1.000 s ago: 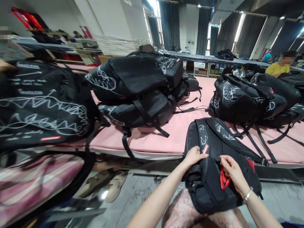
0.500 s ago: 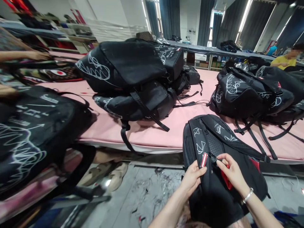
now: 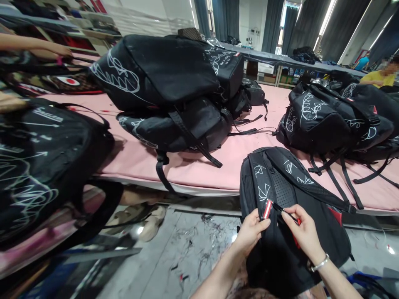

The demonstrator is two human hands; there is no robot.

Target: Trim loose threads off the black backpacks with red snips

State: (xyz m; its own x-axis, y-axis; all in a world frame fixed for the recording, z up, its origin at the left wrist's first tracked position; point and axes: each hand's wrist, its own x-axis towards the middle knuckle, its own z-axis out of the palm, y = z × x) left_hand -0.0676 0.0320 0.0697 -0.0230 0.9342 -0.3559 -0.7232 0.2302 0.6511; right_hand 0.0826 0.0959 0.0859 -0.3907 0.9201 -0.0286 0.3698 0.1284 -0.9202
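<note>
A black backpack (image 3: 311, 245) stands upright against the table edge, its strap side facing me. My left hand (image 3: 251, 230) pinches the left shoulder strap (image 3: 259, 182) beside a small red and white label (image 3: 267, 209). Closed in my right hand (image 3: 301, 232) is a slim, dark, pointed tool (image 3: 278, 207), apparently thread snips, with red showing around the fingers. Its tip is close to the label; I cannot tell whether they touch. White line drawings mark both straps. My fingers hide most of the tool's handle.
Black backpacks (image 3: 174, 79) lie stacked on the pink-covered table (image 3: 199, 174), with another pile (image 3: 327, 116) at the right. Another person's hands and forearm (image 3: 52, 47) are at left, near a black bag (image 3: 56, 166). Thread scraps (image 3: 199, 249) litter the floor.
The tool in my right hand has swung so its dark tip points to the label and shows more clearly. My left hand keeps its hold. The view has shifted slightly.
</note>
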